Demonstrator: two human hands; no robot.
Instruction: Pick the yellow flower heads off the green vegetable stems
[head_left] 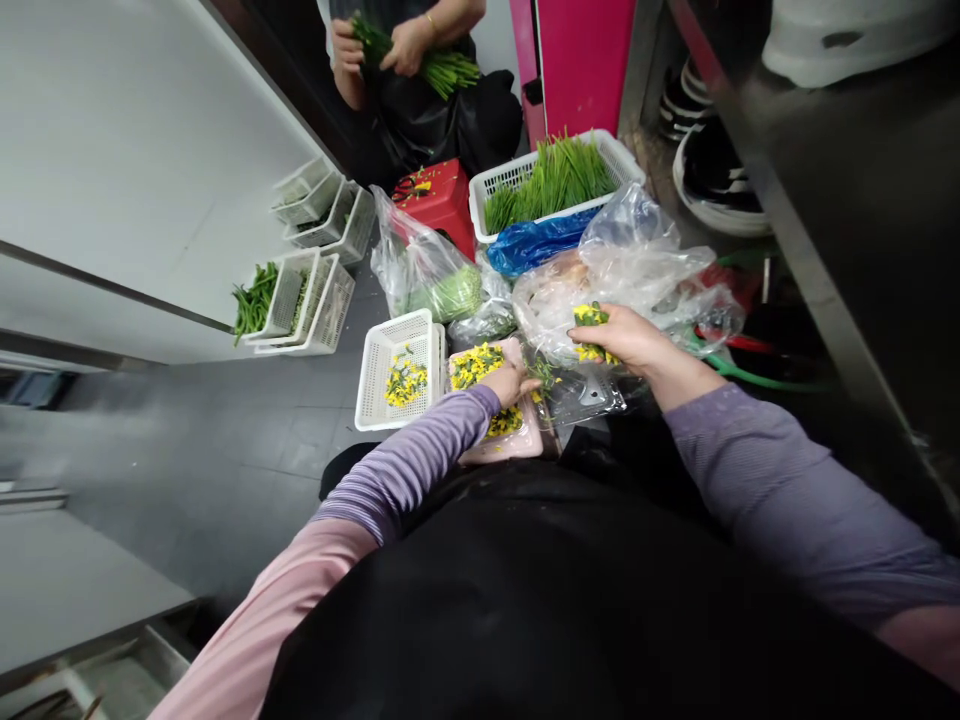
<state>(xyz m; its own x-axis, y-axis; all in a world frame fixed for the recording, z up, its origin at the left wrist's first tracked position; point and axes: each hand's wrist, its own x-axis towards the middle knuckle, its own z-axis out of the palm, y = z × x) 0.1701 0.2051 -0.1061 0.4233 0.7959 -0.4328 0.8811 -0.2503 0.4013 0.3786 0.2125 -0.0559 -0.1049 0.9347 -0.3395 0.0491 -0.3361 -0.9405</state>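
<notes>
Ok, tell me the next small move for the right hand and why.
Probably drop the flowers into the white basket: the right hand is shut on a yellow bunch over the plastic bag, and that basket already holds loose yellow ones.

The right hand (626,340) closes around a small bunch of yellow flowers with green stems (591,318), just beside a crumpled clear plastic bag (645,265). The left hand (514,383) rests on a pink tray heaped with yellow blossoms (517,440). Beside it on the dark floor (225,440) sits a white perforated plastic basket (375,385). Across from them, another person's hands (405,45) grip long green stalks (450,68).
</notes>
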